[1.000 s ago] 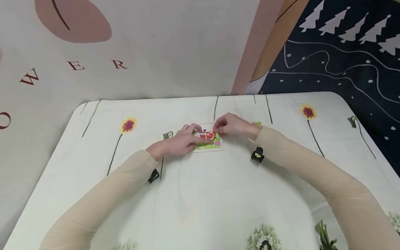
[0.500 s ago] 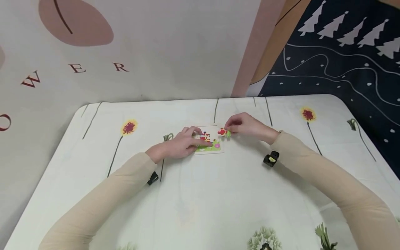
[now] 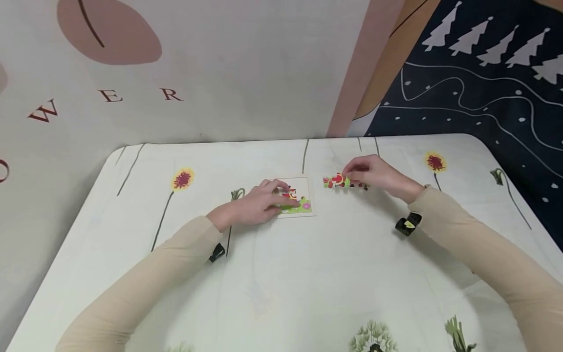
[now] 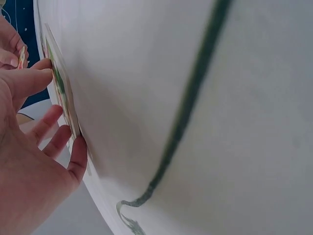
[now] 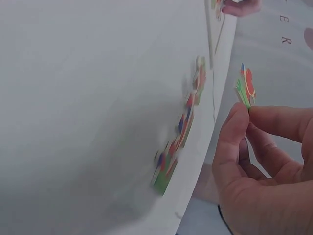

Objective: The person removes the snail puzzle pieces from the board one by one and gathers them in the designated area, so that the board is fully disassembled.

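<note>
My left hand [image 3: 252, 204] rests on a small white-framed jigsaw puzzle board [image 3: 302, 185], fingers spread over its left part. Green and red pieces show in the board beside the fingers; its upper right part is bare white. In the left wrist view the thumb lies over the board and other fingertips touch its edge. My right hand [image 3: 379, 177], off to the right, pinches a red and green puzzle piece [image 5: 248, 84] between thumb and index finger, raised off the table. Beneath it lies a row of loose puzzle pieces [image 5: 184, 128], partly hidden by the hand in the head view.
A white tablecloth [image 3: 281, 274] with printed flowers covers the table. Behind its far edge hangs a pale cloth [image 3: 246, 73] with letters, and a dark cloth [image 3: 466, 93] with printed trees is at the right. Black straps [image 3: 408, 224] sit at the wrists.
My right hand has moved right, away from the board, carrying a puzzle piece that was at the board one second ago. It is now over the loose pieces. The left hand has stayed put.
</note>
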A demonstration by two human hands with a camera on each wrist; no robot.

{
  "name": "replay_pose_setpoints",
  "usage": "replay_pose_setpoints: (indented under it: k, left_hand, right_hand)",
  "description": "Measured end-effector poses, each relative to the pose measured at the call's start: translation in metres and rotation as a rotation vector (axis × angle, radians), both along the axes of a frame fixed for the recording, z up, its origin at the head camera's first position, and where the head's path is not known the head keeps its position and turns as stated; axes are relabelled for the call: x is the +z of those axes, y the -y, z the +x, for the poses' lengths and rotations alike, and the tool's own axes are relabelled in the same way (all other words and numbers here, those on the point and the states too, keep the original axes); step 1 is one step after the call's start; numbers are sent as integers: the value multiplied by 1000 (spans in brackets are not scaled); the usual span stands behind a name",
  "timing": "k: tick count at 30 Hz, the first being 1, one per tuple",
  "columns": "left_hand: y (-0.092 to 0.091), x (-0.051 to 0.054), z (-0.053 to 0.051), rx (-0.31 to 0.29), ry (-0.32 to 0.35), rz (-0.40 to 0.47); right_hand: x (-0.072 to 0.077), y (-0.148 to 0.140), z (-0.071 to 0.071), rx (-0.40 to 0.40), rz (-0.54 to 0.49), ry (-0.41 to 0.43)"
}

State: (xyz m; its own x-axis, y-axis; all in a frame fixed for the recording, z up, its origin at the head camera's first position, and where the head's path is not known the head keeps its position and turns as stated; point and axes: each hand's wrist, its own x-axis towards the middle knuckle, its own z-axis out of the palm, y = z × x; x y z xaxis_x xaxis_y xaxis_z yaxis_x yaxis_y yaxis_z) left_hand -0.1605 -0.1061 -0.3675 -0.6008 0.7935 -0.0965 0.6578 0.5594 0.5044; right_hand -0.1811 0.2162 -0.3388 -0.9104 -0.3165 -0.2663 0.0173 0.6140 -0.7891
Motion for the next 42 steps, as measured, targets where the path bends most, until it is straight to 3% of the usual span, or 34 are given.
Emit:
replay_pose_setpoints:
  k: [13, 30, 42]
  left_hand:
    - [-2, 1, 2, -2, 1, 3]
    - [1, -2, 0, -4, 10, 19]
    - [2, -3, 1, 3, 10, 29]
  right_hand:
    - [-2, -29, 7, 6, 53, -21]
    - [-9, -46, 16, -18, 102, 13]
    - [-16, -53, 19, -15, 74, 0]
